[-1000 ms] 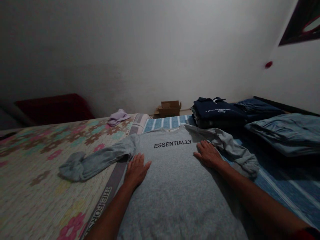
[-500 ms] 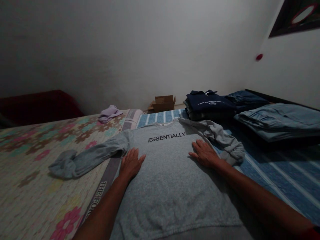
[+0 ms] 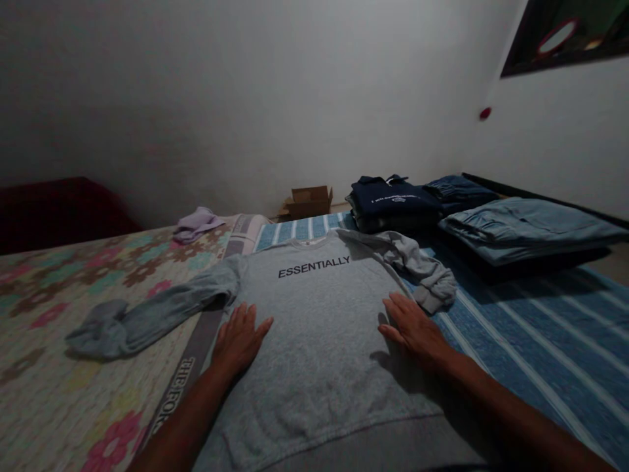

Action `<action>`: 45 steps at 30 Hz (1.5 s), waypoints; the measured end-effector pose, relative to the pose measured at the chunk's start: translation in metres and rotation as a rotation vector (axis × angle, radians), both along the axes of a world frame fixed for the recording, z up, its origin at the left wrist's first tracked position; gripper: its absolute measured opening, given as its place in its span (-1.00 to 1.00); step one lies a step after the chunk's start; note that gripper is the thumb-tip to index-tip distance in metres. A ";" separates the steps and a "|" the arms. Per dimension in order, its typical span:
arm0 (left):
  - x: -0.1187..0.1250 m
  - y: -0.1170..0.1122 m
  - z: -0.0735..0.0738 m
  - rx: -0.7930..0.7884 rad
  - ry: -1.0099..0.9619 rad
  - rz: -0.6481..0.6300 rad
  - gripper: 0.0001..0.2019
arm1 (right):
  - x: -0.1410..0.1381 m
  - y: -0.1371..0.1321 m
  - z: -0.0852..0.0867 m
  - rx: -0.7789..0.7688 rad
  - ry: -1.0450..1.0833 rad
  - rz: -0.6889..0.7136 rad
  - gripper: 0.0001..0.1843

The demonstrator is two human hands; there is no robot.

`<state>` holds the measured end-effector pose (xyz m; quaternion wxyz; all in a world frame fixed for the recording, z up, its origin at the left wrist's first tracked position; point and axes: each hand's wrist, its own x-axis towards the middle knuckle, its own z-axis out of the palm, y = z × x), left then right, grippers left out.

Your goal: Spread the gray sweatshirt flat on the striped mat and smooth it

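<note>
A grey sweatshirt [image 3: 319, 328] printed "ESSENTIALLY" lies spread flat, front up, on the bed. My left hand [image 3: 239, 339] rests flat on its left side, fingers stretched out. My right hand [image 3: 414, 328] lies flat on its right edge, fingers together and extended. The left sleeve [image 3: 137, 318] stretches out over the floral bedcover [image 3: 63, 288]. The right sleeve [image 3: 417, 265] lies bunched on the blue striped sheet [image 3: 531, 341].
Folded dark navy clothes [image 3: 393, 200] and folded blue denim [image 3: 521, 226] sit at the back right. A small lilac cloth [image 3: 196, 223] lies at the far bed edge. A cardboard box [image 3: 307, 200] stands by the wall behind.
Both hands have slid down the sweatshirt toward me, away from the lettering. The view has shifted, and the sweatshirt's bottom hem now shows.
</note>
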<state>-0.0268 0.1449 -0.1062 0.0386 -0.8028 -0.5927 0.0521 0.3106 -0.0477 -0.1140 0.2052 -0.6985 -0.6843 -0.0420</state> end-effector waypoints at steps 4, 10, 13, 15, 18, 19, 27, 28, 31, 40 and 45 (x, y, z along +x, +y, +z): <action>-0.008 -0.007 0.002 -0.002 0.023 -0.006 -0.36 | -0.017 -0.036 -0.018 0.044 -0.001 0.003 -0.43; 0.000 -0.013 0.018 -0.034 0.076 -0.013 -0.41 | -0.021 -0.045 -0.023 -0.048 0.018 -0.034 -0.39; 0.017 -0.024 0.024 -0.043 0.062 0.022 -0.36 | -0.021 -0.044 -0.018 -0.130 0.034 -0.071 -0.35; 0.034 -0.037 0.026 -0.058 0.055 -0.045 -0.37 | -0.021 -0.045 -0.015 -0.185 0.031 -0.103 -0.32; 0.058 -0.058 0.026 -0.107 0.025 -0.178 -0.37 | -0.021 -0.045 -0.013 -0.240 0.007 -0.133 -0.26; 0.063 -0.065 0.025 -0.126 0.017 -0.210 -0.37 | -0.021 -0.046 -0.013 -0.245 -0.001 -0.134 -0.25; 0.046 -0.073 0.013 -0.113 -0.037 -0.320 -0.40 | -0.009 -0.052 -0.014 -0.276 0.015 -0.064 -0.23; 0.044 -0.072 0.013 -0.117 -0.039 -0.315 -0.40 | -0.008 -0.053 -0.014 -0.277 0.022 -0.058 -0.23; 0.050 -0.075 0.016 -0.128 -0.044 -0.270 -0.40 | -0.007 -0.055 -0.014 -0.265 0.031 -0.045 -0.25; 0.144 -0.143 0.025 -0.315 -0.261 -0.775 -0.42 | -0.005 -0.056 -0.024 -0.173 -0.023 -0.023 -0.29; 0.157 -0.152 0.005 -0.279 -0.311 -0.900 -0.32 | -0.004 -0.056 -0.026 -0.116 -0.044 -0.013 -0.39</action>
